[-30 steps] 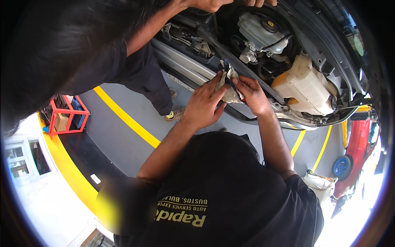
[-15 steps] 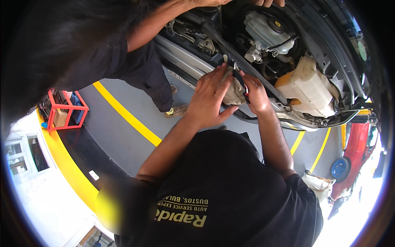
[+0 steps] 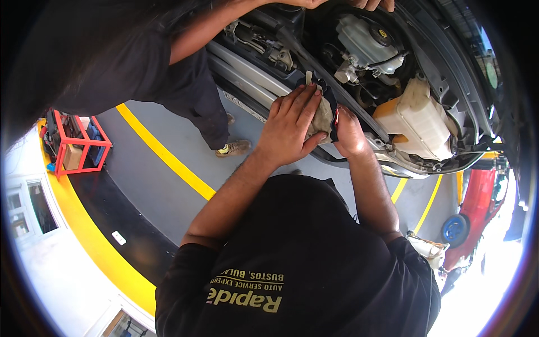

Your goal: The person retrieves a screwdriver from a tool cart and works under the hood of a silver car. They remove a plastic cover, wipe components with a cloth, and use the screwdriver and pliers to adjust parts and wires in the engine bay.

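In the head view a crumpled bundle of beige cloth [image 3: 321,119] with dark and red parts sits at the edge of the open engine bay. My left hand [image 3: 292,121] presses over it, fingers together and slightly bent round its top, thumb along the lower part. My right hand [image 3: 349,130] grips its right side, fingertips partly hidden; exactly what the dark part is I cannot tell. Just right of my hands is a translucent white fluid reservoir [image 3: 418,121]; above are a second reservoir [image 3: 365,42] and hoses.
A co-worker's arm [image 3: 202,33] reaches over the car from the upper left, legs beside the bumper. A red wire cart [image 3: 78,140] stands left by a yellow floor line [image 3: 157,151]. A red vehicle [image 3: 471,208] and white sack [image 3: 424,247] are at right.
My left hand's fingers have moved further over the bundle and closer together. My right hand's fingers have slipped more behind it. The co-worker's hand at the top has shifted slightly rightward.
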Available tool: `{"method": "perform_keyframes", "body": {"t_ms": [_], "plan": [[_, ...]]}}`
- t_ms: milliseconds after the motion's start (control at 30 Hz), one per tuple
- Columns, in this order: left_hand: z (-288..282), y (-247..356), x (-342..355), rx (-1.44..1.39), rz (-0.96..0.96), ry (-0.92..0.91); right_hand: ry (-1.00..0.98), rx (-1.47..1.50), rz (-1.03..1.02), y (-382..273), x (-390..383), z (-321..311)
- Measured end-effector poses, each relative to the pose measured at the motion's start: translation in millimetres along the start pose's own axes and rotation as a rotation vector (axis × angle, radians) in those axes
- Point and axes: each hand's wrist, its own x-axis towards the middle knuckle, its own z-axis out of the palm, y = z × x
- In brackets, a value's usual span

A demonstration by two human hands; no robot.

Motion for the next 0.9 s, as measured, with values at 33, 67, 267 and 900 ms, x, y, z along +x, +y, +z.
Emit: {"method": "perform_keyframes", "body": {"t_ms": [33,67,267,900], "plan": [[-0.2,-0.1,-1.0,-0.008,-0.003,0.002,0.001,0.004,0.012,1.2,0.2,-0.4],[-0.4,-0.5,-1.9,-0.01,-0.007,-0.003,0.012,0.011,0.028,1.9,0.4,-0.7],[-1.2,-0.8,-5.3,-0.016,-0.022,-0.017,0.016,-0.025,0.014,-1.2,-0.4,1.4],[-1.6,-0.3,3.2,-0.06,-0.018,0.041,-0.006,0.085,-0.002,-0.8,1.5,-0.1]]}}
